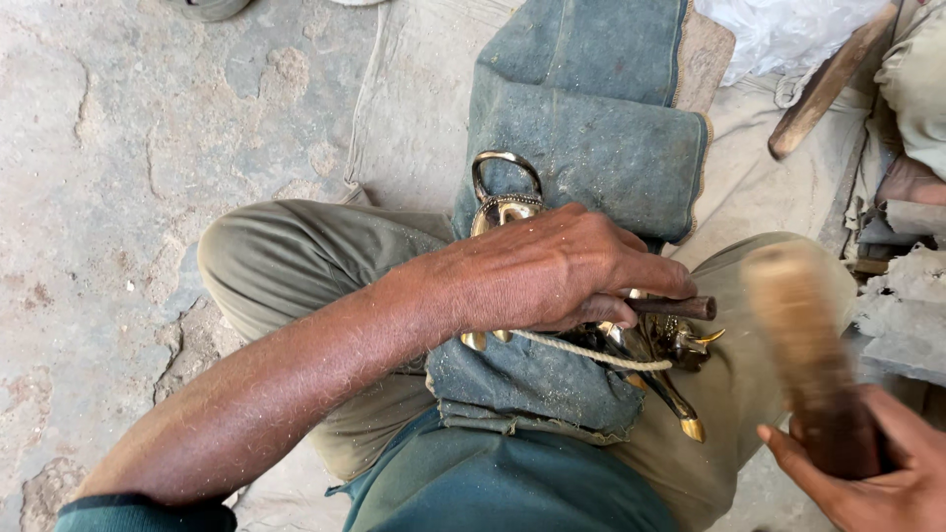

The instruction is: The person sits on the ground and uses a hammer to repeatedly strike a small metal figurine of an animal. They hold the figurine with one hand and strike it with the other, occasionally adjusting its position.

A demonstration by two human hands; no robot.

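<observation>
My left hand (pixel 552 271) lies over a shiny brass animal figure (pixel 658 345) on my lap and grips a dark metal rod (pixel 680 307) whose tip points right over the figure. The figure's curved tail loop (pixel 505 172) sticks out beyond my hand, and its horns and legs show to the right. A pale rope (pixel 581 351) runs across it. My right hand (pixel 877 473), at the lower right, holds a wooden mallet (pixel 803 340), blurred and raised beside the rod. A folded blue-grey cloth (pixel 591 128) pads my legs under the figure.
I sit cross-legged on beige sacking (pixel 414 99) over a cracked stone floor (pixel 108 158). A wooden handle (pixel 828 84) lies at the upper right near a white plastic bag (pixel 778 30). Grey scrap pieces (pixel 902 305) crowd the right edge.
</observation>
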